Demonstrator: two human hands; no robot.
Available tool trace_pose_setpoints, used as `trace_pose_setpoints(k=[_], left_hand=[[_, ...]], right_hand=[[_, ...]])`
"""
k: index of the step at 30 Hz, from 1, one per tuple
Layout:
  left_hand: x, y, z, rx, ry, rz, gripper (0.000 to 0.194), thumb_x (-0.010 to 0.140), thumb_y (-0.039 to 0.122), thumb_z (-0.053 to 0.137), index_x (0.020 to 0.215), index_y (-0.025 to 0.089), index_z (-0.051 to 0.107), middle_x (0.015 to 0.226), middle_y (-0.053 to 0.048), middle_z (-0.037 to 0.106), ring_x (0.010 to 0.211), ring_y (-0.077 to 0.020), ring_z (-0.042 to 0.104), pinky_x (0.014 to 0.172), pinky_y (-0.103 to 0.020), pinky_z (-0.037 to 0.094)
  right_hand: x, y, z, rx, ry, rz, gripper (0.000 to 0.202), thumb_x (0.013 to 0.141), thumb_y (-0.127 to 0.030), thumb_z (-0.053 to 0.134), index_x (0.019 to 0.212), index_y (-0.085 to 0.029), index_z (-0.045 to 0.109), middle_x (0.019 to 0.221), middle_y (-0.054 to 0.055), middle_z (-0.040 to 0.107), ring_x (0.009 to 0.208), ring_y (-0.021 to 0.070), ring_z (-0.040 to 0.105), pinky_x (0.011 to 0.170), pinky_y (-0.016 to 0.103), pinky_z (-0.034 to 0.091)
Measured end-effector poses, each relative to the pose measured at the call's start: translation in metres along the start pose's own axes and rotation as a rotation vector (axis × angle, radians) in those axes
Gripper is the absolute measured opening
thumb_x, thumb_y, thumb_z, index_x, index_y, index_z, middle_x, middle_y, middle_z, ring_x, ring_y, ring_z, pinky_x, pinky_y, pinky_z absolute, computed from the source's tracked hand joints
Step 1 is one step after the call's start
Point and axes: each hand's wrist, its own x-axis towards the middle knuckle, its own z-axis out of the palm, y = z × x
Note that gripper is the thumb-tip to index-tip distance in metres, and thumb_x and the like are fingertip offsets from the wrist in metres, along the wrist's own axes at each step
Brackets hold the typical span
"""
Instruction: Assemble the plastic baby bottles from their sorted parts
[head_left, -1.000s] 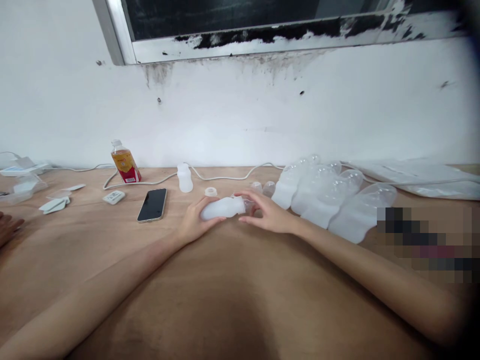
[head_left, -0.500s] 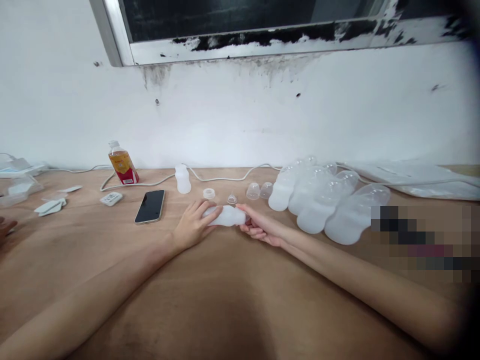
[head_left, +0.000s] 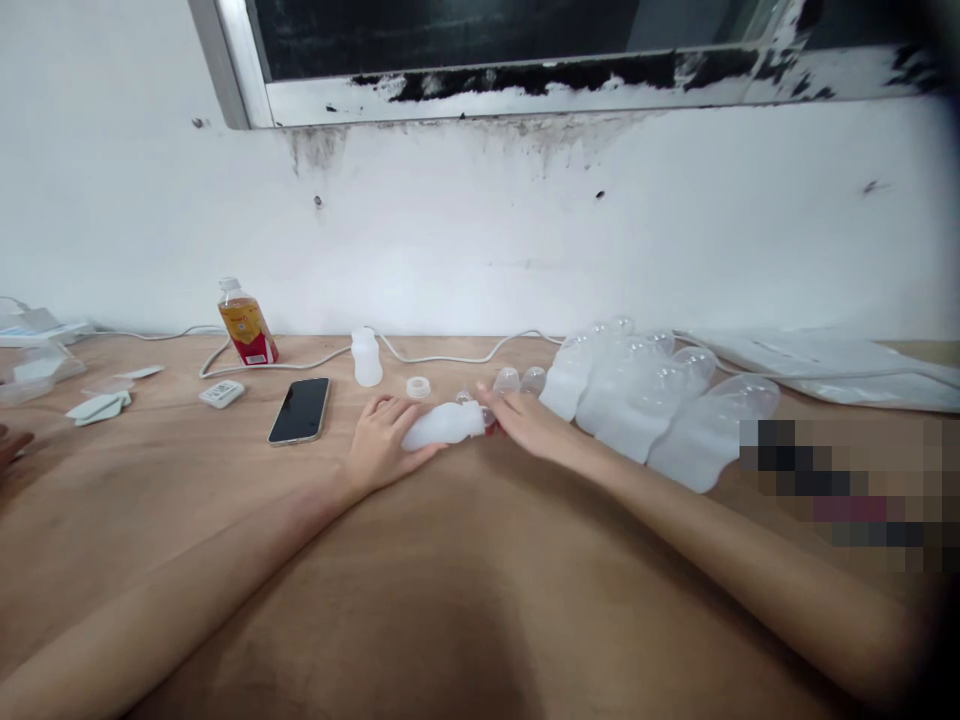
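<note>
A frosted white baby bottle [head_left: 442, 425] lies tilted on its side just above the table, its collared end toward the right. My left hand [head_left: 384, 438] is closed around the bottle's base. At the other end, my right hand [head_left: 529, 422] has its fingers around the clear teat [head_left: 487, 415]; part of the grip is hidden behind the hand. Just beyond the bottle are a loose white collar ring [head_left: 418, 387] and a clear teat, partly covered by my right fingers. Two clear domed caps [head_left: 507, 379] stand behind my right hand.
Several capped baby bottles [head_left: 622, 400] are grouped at the right. Another frosted bottle [head_left: 367, 358] stands upright near the wall. Leftward are a phone [head_left: 300, 411], a small white device [head_left: 222, 393] and a drink bottle [head_left: 248, 325]. A white cable [head_left: 457, 358] runs along the back. Another person's hand [head_left: 11, 443] shows at the left edge.
My right hand has turned over, back now upward, and shifted from the bottle's neck to its teat tip. The bottle's collared end has tilted up slightly. My left hand keeps its hold.
</note>
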Motion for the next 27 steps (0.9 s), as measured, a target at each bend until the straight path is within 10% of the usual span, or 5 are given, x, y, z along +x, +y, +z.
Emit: trace_pose_setpoints(k=[6,21,27], left_hand=[[0.001,-0.004,0.003,-0.06,0.004,-0.306,0.038,0.074,0.048,0.048,0.099,0.019,0.05,0.094,-0.005,0.061,0.084,-0.0197,0.055,0.08,-0.033,0.038],[0.003,-0.006,0.003,-0.152,-0.003,-0.362,0.037,0.075,0.046,0.048,0.099,0.019,0.049,0.099,-0.005,0.06,0.089,-0.0208,0.054,0.08,-0.035,0.038],[0.003,-0.006,0.004,-0.176,0.003,-0.362,0.036,0.075,0.045,0.048,0.099,0.018,0.049,0.099,-0.005,0.06,0.09,-0.0207,0.053,0.08,-0.036,0.038]], right_hand=[[0.044,0.01,-0.013,-0.93,0.243,-0.062,0.033,0.076,-0.014,0.04,0.105,-0.003,0.049,0.109,0.022,0.05,0.105,0.0329,0.041,0.086,0.042,0.03],[0.074,0.035,-0.01,-0.964,0.103,-0.028,0.061,0.063,-0.019,0.061,0.119,-0.007,0.04,0.114,0.02,0.05,0.109,0.0339,0.04,0.094,0.052,0.015],[0.073,0.045,-0.009,-0.791,0.182,0.094,0.022,0.069,-0.009,0.052,0.09,-0.006,0.058,0.099,0.025,0.056,0.101,0.0405,0.045,0.081,0.056,0.027]])
